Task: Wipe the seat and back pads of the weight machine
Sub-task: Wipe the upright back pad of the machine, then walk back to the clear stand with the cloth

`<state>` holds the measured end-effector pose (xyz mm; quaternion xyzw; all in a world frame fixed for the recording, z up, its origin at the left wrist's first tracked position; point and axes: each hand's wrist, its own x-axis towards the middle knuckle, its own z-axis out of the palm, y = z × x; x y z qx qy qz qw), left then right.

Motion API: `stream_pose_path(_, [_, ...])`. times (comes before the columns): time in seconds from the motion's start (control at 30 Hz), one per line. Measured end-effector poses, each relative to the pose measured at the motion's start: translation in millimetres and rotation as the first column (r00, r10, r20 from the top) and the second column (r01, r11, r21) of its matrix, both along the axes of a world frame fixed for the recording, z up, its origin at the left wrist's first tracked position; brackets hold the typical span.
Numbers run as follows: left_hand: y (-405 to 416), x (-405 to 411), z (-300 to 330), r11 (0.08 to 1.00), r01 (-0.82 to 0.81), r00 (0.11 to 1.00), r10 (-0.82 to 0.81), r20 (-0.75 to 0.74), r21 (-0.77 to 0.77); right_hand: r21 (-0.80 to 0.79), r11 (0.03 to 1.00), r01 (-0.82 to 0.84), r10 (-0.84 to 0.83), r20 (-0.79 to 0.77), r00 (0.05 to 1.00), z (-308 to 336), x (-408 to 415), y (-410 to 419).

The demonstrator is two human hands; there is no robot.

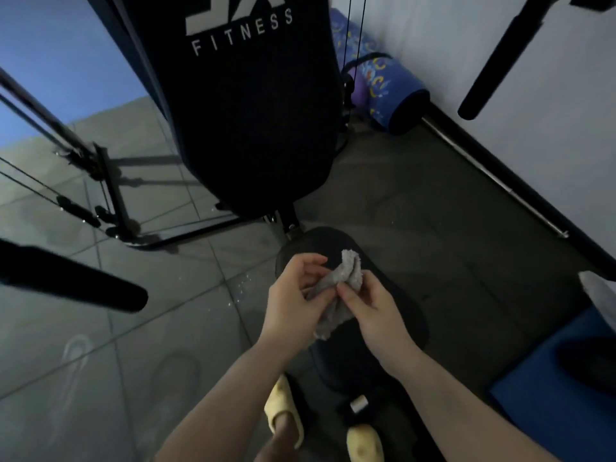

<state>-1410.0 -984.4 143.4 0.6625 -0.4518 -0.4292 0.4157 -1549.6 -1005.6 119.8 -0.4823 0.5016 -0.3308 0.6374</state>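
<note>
A person stands over the dark oval seat pad (393,295) of a weight machine, both bare hands gripping a crumpled grey terry cloth (336,288) just above the pad's middle. The left hand (293,301) has its fingers curled and pinched on the cloth's left side, while the right hand (370,305) clamps the cloth's right side between thumb and fingers; one end of the cloth sticks up, the other hangs toward the seat. Whether the cloth touches the pad cannot be told. Beyond the seat's far edge rises the tall black back pad (253,111), printed with the white word "FITNESS". Two yellow slippers (283,411) show near the seat's near end, on the grey tiled floor (100,328). A rolled blue patterned mat (383,85) lies by the white wall (533,161).
</note>
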Motion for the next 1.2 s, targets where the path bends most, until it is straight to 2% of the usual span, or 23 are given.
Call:
stream_pose_path(0.17, [37, 9, 10, 0.998, 0.024, 0.992, -0.031, 0.123, 0.065, -0.096, 0.995, -0.034, 0.015, -0.194, 0.981, 18, -18, 20])
stream_pose_path(0.23, [61, 25, 7, 0.99, 0.011, 0.971, -0.044, 0.234, 0.14, -0.164, 0.98, -0.113, 0.057, -0.312, 0.948, 24, -22, 22])
stream_pose_path(0.33, [108, 57, 0, 0.949, -0.057, 0.919, -0.071, 0.388, 0.31, -0.242, 0.921, -0.305, 0.147, -0.51, 0.848, 32, -25, 24])
stream_pose_path(0.4, [142, 76, -2, 0.91, -0.155, 0.896, -0.036, 0.443, 0.386, -0.297, 0.832, -0.469, 0.201, -0.626, 0.753, 37, -19, 29])
stream_pose_path(0.5, [183, 93, 2, 0.872, -0.332, 0.863, 0.127, 0.488, 0.36, -0.347, 0.638, -0.687, 0.248, -0.753, 0.61, 40, 1, 40])
stream_pose_path(0.57, [203, 96, 8, 0.847, -0.422, 0.827, 0.213, 0.521, 0.324, -0.329, 0.529, -0.782, 0.3, -0.79, 0.535, 42, 20, 50])
stream_pose_path(0.67, [234, 100, 19, 0.793, -0.541, 0.76, 0.319, 0.567, 0.279, -0.345, 0.364, -0.865, 0.365, -0.802, 0.474, 48, 52, 69])
stream_pose_path(0.77, [270, 105, 27, 0.726, -0.65, 0.671, 0.408, 0.619, 0.225, -0.411, 0.179, -0.894, 0.359, -0.818, 0.449, 53, 81, 89])
stream_pose_path(0.97, [372, 92, 29, 0.515, -0.835, 0.507, 0.587, 0.631, 0.192, -0.487, -0.134, -0.863, 0.412, -0.82, 0.398, 63, 129, 146])
stream_pose_path(1.07, [423, 84, 34, 0.391, -0.905, 0.403, 0.662, 0.632, 0.168, -0.496, -0.232, -0.837, 0.448, -0.818, 0.36, 70, 149, 178])
stream_pose_path(1.2, [472, 85, 45, 0.271, -0.951, 0.301, 0.701, 0.647, 0.149, -0.478, -0.313, -0.821, 0.469, -0.829, 0.304, 80, 174, 222])
